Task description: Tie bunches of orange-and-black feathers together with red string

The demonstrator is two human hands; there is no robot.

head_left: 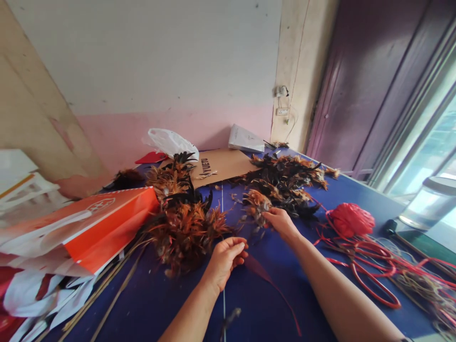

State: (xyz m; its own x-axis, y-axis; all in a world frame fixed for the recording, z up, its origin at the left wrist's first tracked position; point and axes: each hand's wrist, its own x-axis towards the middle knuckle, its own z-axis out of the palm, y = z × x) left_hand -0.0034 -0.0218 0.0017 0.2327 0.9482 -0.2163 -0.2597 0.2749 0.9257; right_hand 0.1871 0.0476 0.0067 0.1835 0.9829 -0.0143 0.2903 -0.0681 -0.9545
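Note:
My left hand (226, 259) hovers over the blue table (171, 304), fingers curled in a pinch on something thin that I cannot make out, right beside a bundle of orange and black feathers (185, 223). My right hand (281, 222) reaches farther out, its fingers closed on a small tuft of orange and black feathers (256, 204) at the edge of a loose feather pile (285, 180). A dark red ribbon strip (270, 280) lies on the table between my forearms.
An orange and white paper bag (89, 228) lies at the left over thin sticks (107, 294). Red plastic string in a ball (351, 219) and loops (374, 280) sits at the right. Cardboard (221, 164), white bags and a clear jar (429, 202) stand farther off.

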